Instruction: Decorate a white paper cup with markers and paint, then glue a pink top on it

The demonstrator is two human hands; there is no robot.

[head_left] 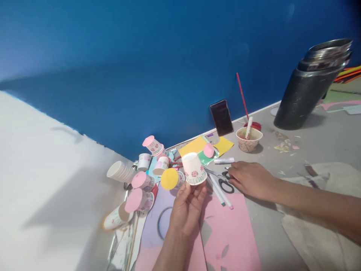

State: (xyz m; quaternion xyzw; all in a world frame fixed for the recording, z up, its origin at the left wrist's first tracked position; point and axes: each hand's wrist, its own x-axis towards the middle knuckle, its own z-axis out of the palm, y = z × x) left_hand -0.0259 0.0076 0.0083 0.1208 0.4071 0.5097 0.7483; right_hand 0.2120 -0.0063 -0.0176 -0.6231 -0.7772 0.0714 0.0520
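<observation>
Upside down in my left hand [187,209] is a white paper cup [194,169], its rim held on the fingertips and thumb. Red flower prints and green drawn strokes run around the cup near its rim. My right hand [249,178] rests on the table with its fingers bent together, beside the black-handled scissors [226,185]. A small pale tip shows at those fingers; what they hold is unclear. A capped marker [224,160] lies just beyond them. Two white pens [221,192] lie between the hands. Pink paper [228,233] with cut-out holes spreads below.
Several decorated cups stand and lie at left, some with pink discs [134,200], one with a yellow disc [169,178]. Stacked plain cups [121,171] lean there. A phone [222,117] rests against the blue wall. A paper bowl [249,139], black flask [308,90] and cloth [324,210] occupy the right.
</observation>
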